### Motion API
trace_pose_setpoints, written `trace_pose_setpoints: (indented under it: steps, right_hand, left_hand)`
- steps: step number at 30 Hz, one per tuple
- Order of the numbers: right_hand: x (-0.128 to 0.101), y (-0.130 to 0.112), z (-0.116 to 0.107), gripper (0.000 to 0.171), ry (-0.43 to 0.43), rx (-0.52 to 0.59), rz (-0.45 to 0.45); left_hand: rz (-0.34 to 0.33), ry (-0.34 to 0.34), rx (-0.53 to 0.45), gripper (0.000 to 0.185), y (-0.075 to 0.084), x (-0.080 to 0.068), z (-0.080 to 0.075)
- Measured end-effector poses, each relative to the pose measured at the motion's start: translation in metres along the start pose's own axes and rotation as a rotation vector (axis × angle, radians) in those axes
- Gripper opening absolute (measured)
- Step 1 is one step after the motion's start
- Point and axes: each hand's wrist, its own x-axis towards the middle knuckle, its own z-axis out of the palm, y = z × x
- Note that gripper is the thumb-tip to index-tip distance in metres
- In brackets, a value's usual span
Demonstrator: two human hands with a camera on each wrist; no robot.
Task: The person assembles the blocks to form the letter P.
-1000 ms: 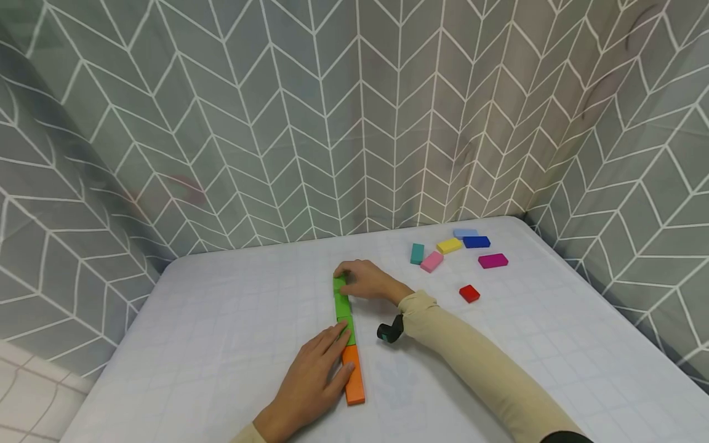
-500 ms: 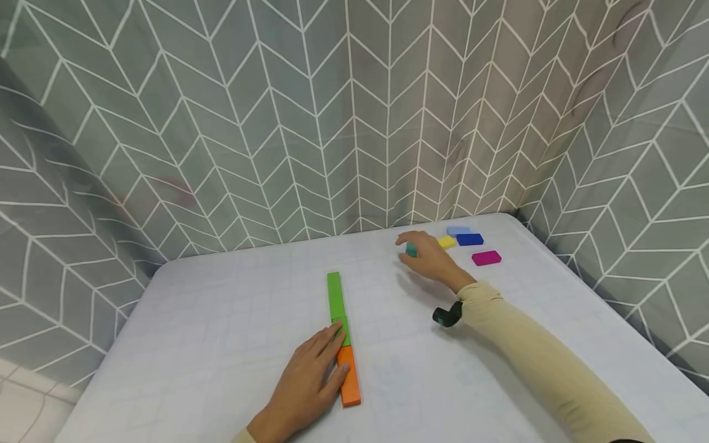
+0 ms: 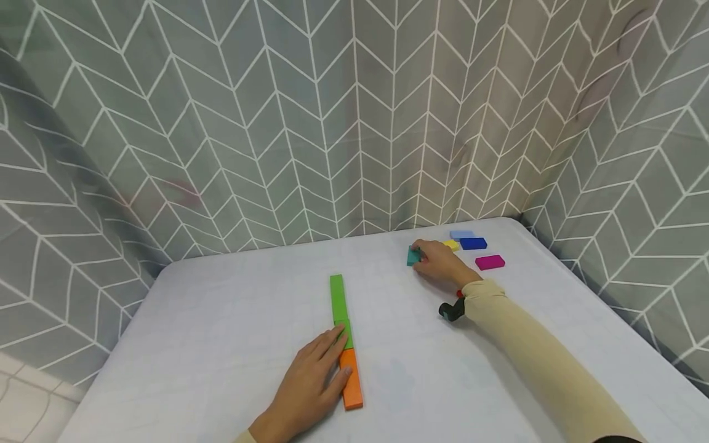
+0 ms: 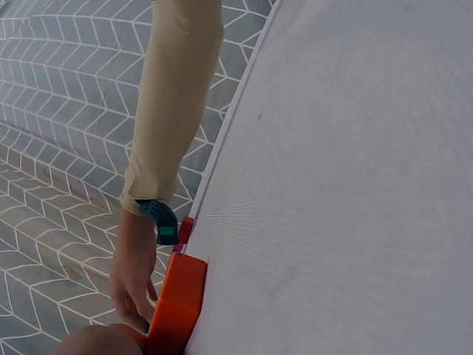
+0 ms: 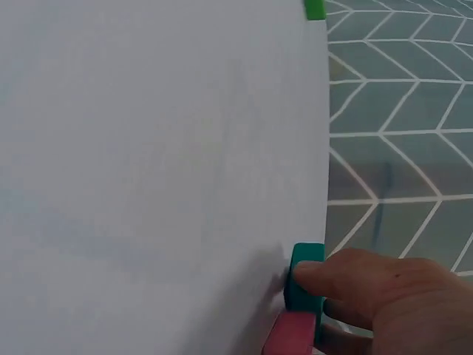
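Fingers of the right hand [image 3: 440, 264] pinch a teal block [image 3: 413, 255] right of centre; the left hand [image 3: 312, 381] lies flat, steadying the green-and-orange row [image 3: 344, 335]. Judged next: lift it, carry it to the row.
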Motion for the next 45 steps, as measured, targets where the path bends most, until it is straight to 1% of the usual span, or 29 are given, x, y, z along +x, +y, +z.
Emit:
trace_pose_setpoints:
  steps: [2, 6, 13, 17, 20, 24, 28, 35, 41, 45]
  right_hand:
    - [0.004, -0.006, 0.002, 0.042, 0.014, -0.014, -0.003]
    - [0.010, -0.029, 0.005, 0.037, 0.025, 0.054, -0.003]
    - [0.032, -0.072, 0.020, 0.033, 0.036, 0.136, -0.150]
    - [0.042, -0.091, 0.032, 0.031, 0.008, 0.152, -0.183]
    - [0.049, -0.103, 0.041, 0.030, -0.024, 0.140, -0.211]
    - [0.059, -0.118, 0.050, 0.030, -0.061, 0.123, -0.243]
    - [0.067, -0.128, 0.056, 0.032, -0.091, 0.117, -0.246]
    - [0.076, -0.132, 0.066, 0.031, -0.151, 0.095, -0.203]
    - [0.078, -0.134, 0.070, 0.031, -0.161, 0.091, -0.217]
    - [0.078, -0.138, 0.073, 0.030, -0.167, 0.095, -0.197]
  left_hand:
    - [0.004, -0.001, 0.006, 0.059, 0.000, 0.001, -0.001]
    - [0.010, -0.003, 0.019, 0.059, 0.000, 0.002, -0.003]
    - [0.016, -0.006, 0.015, 0.059, -0.003, 0.003, -0.004]
    - [-0.009, -0.037, -0.009, 0.059, -0.003, 0.003, -0.002]
    - [-0.020, -0.058, -0.025, 0.059, -0.001, 0.003, -0.001]
    - [-0.015, -0.052, -0.020, 0.058, -0.001, 0.004, -0.001]
    - [-0.009, -0.042, -0.010, 0.058, -0.001, 0.004, -0.001]
    - [0.009, -0.024, -0.014, 0.058, 0.000, 0.005, -0.002]
    - [-0.007, -0.046, -0.002, 0.058, 0.000, 0.004, -0.003]
    - [-0.018, -0.053, 0.003, 0.058, -0.001, 0.003, -0.004]
